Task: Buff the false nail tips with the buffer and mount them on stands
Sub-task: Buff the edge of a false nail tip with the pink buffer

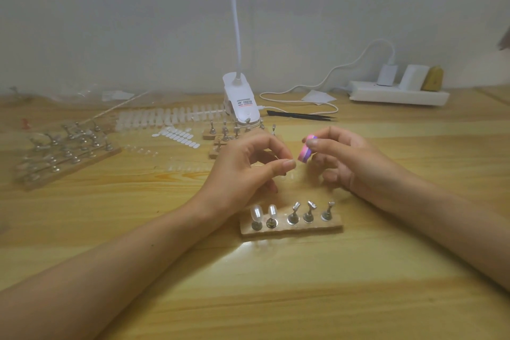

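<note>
- Pink-and-purple buffer [305, 149] sits pinched between the thumb and fingertips of the right hand [339, 159], raised above the middle of the wooden worktop [276, 284].
- Left hand [248, 171] is closed in a pinch, thumb against forefinger, just beside the buffer; whatever it holds is too small and clear to make out, so I cannot tell if it is a nail tip.
- Nearest the front edge, below both hands, stands a wooden base [291, 226] with 5 metal stands; the 2 on its left each carry a mounted nail tip [255, 214], the other 3 are bare.
- Toward the left edge lies a larger wooden board [66, 152] crowded with metal stands, blurred.
- More stands on small wooden bases [226, 136] sit behind the left hand, partly hidden by it.
- Strips of unbuffed nail tips [165, 119] lie toward the back edge, with a sheet of white ovals [178, 136] near them.
- White clip lamp [241, 101] stands at the back centre, its neck rising out of view.
- Black tweezers [300, 115] lie right of the lamp.
- White power strip [397, 95] rests by the back right corner, against the wall.
</note>
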Demonstrator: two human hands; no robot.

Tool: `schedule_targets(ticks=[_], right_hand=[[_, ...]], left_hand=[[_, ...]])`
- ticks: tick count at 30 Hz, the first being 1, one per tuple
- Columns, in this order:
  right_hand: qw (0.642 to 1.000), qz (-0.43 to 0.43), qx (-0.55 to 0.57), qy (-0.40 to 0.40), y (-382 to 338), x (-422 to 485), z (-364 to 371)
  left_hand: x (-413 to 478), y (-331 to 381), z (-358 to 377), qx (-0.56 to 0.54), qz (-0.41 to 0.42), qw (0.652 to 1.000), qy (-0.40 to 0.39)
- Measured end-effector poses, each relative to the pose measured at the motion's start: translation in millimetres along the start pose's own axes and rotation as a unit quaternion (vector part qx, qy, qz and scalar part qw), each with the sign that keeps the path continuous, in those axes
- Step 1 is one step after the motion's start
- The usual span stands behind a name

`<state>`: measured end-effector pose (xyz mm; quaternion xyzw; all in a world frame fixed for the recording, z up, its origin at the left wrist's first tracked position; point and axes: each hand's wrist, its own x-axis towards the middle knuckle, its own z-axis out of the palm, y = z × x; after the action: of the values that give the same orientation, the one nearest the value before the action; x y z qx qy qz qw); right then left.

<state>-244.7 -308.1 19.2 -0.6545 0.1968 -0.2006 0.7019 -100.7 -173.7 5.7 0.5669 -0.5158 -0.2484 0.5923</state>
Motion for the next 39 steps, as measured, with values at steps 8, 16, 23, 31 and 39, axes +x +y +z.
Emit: schedule_targets(ticks=[8, 16, 23, 31, 39], right_hand=[[0.999, -0.021, -0.032, -0.015, 1.6, -2.1, 0.4], [0.998, -0.025, -0.036, -0.055, 1.2, -1.6, -0.3], [0.999, -0.046, -0.005, -0.013, 3.3, -1.9, -0.3], [0.998, -0.051, -0.033, -0.021, 4.3, -2.0, 0.5], [0.995, -0.069, -0.064, -0.039, 5.8, -3.8, 2.7]], left_hand=[[0.2, 0.2, -0.2, -0.017, -0.006, 1.000, 0.012], [-0.6, 0.4, -0.1, -0.014, -0.007, 1.000, 0.012], [-0.2, 0.6, 0.3, -0.014, -0.002, 1.000, 0.017], [0.4, -0.8, -0.1, -0.009, -0.004, 1.000, 0.019], [0.1, 0.1, 0.1, -0.006, -0.002, 1.000, 0.023]])
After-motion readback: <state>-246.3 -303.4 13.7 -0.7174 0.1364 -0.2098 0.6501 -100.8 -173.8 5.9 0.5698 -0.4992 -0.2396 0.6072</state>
